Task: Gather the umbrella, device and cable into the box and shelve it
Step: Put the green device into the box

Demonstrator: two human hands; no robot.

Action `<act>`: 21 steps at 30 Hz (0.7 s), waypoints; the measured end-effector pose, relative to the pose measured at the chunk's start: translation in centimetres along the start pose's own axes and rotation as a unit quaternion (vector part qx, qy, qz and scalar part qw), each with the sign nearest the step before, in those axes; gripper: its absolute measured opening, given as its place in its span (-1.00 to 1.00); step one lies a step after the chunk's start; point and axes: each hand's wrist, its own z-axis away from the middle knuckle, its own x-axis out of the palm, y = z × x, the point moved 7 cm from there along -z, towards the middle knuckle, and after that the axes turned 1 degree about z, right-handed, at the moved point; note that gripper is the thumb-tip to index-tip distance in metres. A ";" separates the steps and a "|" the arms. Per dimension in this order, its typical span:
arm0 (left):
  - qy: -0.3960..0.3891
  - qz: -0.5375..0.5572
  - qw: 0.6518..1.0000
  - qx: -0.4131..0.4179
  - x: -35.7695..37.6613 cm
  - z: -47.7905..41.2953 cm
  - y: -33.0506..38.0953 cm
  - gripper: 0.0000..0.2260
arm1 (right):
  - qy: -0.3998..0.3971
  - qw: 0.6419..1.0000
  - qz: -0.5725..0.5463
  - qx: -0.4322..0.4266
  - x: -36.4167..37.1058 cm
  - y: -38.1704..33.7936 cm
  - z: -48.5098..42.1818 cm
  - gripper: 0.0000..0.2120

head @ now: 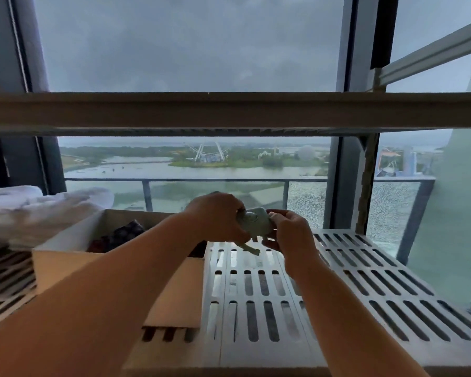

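Both my hands hold a small pale green device (256,220) in the air above the slatted shelf (365,281). My left hand (218,216) grips its left side. My right hand (286,235) pinches its right edge. A short pale green cable or strap (249,249) hangs from the device's underside. Just left of my hands stands an open cardboard box (65,257) on the shelf. A dark patterned folded umbrella (125,232) lies inside it, partly hidden by my left forearm.
White cloth or towels (38,210) lie piled at the far left behind the box. An upper shelf board (229,110) runs across above my hands. Behind is a large window with a balcony rail. A vertical shelf post (367,186) stands at the right.
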 end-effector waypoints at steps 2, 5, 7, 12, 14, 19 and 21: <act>-0.003 -0.005 1.000 -0.007 -0.6 0.5 -1.8 -0.52 | -0.003 1.000 0.008 -0.010 2.0 -0.3 0.1 -0.82; 0.001 -0.009 1.000 -0.015 -1.6 1.4 -4.5 -0.52 | -0.007 1.000 0.008 -0.021 4.9 -0.7 0.2 -0.83; 0.001 0.002 1.000 -0.029 -2.1 2.0 -6.3 -0.54 | -0.006 0.999 0.017 -0.033 6.8 -1.0 0.2 -0.82; 0.001 0.012 0.998 -0.054 -3.1 3.5 -10.6 -0.59 | -0.004 0.994 0.081 -0.072 11.3 -1.3 0.0 -0.81; -0.002 0.019 0.998 -0.062 -3.1 4.0 -12.1 -0.59 | 0.002 0.987 0.131 -0.098 12.8 -1.4 -0.3 -0.81; -0.030 0.030 0.996 -0.074 -2.4 5.0 -15.2 -0.53 | -0.018 0.949 0.279 -0.147 16.0 -1.8 -0.5 -0.82; -0.054 0.047 0.994 -0.082 -1.8 5.5 -16.2 -0.52 | -0.034 0.933 0.329 -0.138 17.1 -1.5 -0.5 -0.79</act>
